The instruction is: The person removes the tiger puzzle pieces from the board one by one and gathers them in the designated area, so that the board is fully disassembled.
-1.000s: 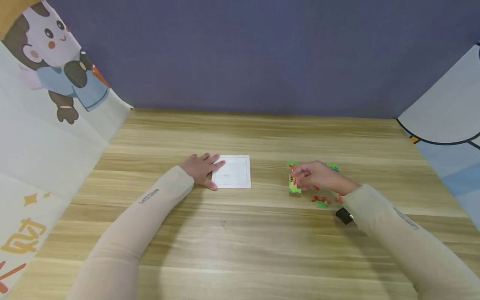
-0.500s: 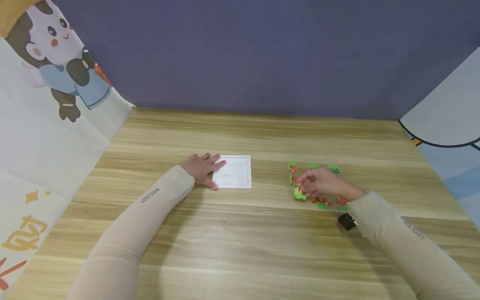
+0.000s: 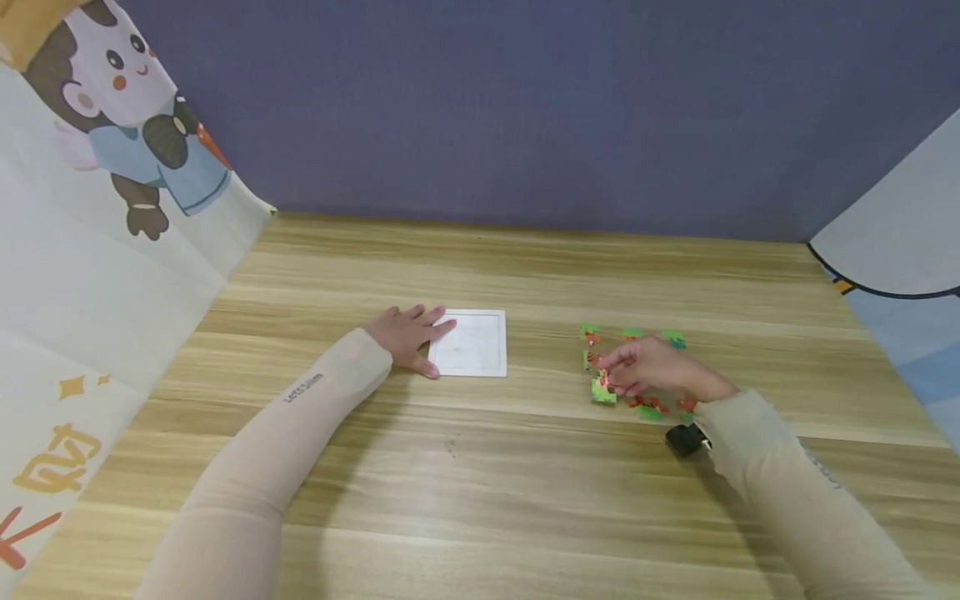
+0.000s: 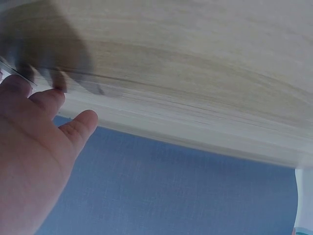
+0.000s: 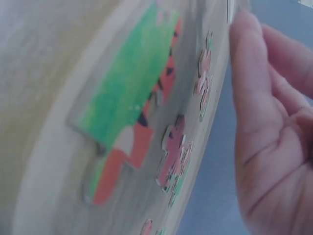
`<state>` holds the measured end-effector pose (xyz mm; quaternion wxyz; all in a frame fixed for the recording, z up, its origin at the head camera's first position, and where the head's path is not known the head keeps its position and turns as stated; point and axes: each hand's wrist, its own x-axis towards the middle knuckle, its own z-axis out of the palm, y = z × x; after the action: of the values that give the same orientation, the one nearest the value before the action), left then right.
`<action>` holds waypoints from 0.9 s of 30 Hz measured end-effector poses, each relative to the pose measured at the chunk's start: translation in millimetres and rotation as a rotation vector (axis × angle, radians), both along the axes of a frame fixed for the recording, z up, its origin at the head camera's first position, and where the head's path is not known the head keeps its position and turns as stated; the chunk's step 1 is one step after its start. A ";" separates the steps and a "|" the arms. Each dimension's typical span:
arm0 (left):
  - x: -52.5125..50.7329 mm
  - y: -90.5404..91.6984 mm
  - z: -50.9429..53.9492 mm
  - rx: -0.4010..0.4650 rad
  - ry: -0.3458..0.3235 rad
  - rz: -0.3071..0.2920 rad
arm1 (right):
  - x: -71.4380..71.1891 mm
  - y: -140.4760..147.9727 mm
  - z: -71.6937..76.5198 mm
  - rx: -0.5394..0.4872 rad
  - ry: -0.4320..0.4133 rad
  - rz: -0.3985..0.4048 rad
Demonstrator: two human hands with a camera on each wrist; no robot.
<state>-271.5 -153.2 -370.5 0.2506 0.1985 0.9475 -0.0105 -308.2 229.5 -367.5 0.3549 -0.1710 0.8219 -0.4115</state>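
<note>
My left hand [image 3: 405, 337] lies with spread fingers over the left edge of a flat white square frame [image 3: 472, 343]. In the left wrist view the fingers of this left hand [image 4: 36, 142] reach down to the wooden surface. Over on the right, my right hand [image 3: 651, 365] pinches a green and red jigsaw piece [image 3: 603, 392] between thumb and fingers. The right wrist view shows the curled right hand [image 5: 274, 112], its fingertips near the top edge; the pinched piece is mostly hidden there. Under and around this hand lie several loose jigsaw pieces [image 3: 648, 407].
A large green and orange piece [image 5: 132, 83] lies close to the right wrist camera. A small black object [image 3: 684, 439] is at the right wrist. The wooden table [image 3: 450, 517] meets a dark blue partition [image 3: 480, 117] behind and a cartoon-printed panel [image 3: 112, 250] at left.
The lower-left jigsaw piece has shifted slightly toward me and to the right with my right hand. My left hand has stayed on the white frame. The head view has turned slightly.
</note>
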 end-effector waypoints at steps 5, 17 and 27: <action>-1.7 0.8 -0.5 -0.012 0.006 -0.009 | -0.7 2.0 -0.5 -0.004 -0.044 0.029; -3.3 3.3 -1.7 -0.034 0.005 -0.021 | 2.5 0.7 -1.1 0.052 -0.026 0.016; -1.9 3.8 -0.3 -0.045 0.010 -0.019 | 4.7 -2.3 -6.4 0.109 0.015 -0.006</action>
<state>-273.4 -149.4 -370.8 0.2502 0.2020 0.9462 -0.0352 -303.5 227.2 -373.9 0.3561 -0.1519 0.8462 -0.3661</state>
